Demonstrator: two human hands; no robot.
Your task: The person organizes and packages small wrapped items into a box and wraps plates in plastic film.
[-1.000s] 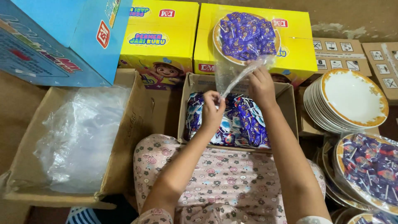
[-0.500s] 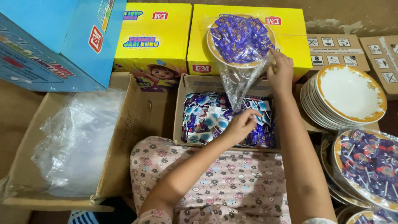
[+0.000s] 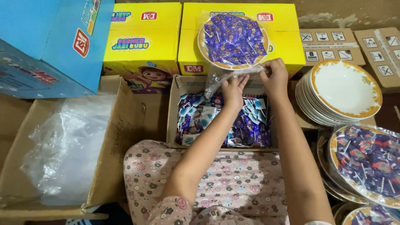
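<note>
Wrapped plate of sweets on yellow box (image 3: 243, 35), both hands at the wrap.
Cardboard box (image 3: 175, 112) of blue sweets below; filled plate (image 3: 233, 39) atop yellow box; left hand (image 3: 234, 89) and right hand (image 3: 275, 77) pinch clear plastic wrap (image 3: 225, 77) at plate's near edge.

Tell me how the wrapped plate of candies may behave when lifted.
The plate looks ceramic, so probably stiff, fragile. Both hands gather the wrap at its near edge; that film seems thin, floppy, perhaps slippery. The candies might shift.

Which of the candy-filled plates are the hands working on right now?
The plate of purple candies atop the yellow box; both hands pinch its clear plastic wrap. The wrapped plates at right lie untouched.
</note>
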